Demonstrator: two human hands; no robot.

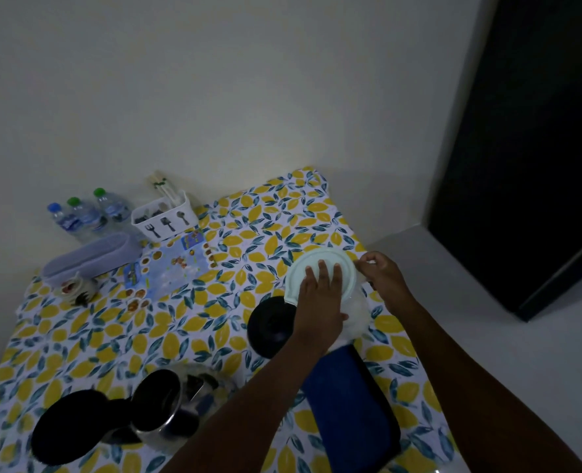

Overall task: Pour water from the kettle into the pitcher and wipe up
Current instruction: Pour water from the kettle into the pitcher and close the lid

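The clear pitcher stands at the table's right side under a pale green lid. My left hand lies flat on the lid, fingers stretched out and apart. My right hand is at the lid's right rim, its fingertips pinched on the edge. The steel kettle sits near the front left with its black lid swung open. A folded dark blue cloth lies just in front of the pitcher, partly under my left forearm.
A round black base sits left of the pitcher. At the back left stand three water bottles, a white cutlery caddy and a grey cloth roll. The lemon-print tablecloth ends near the right wall.
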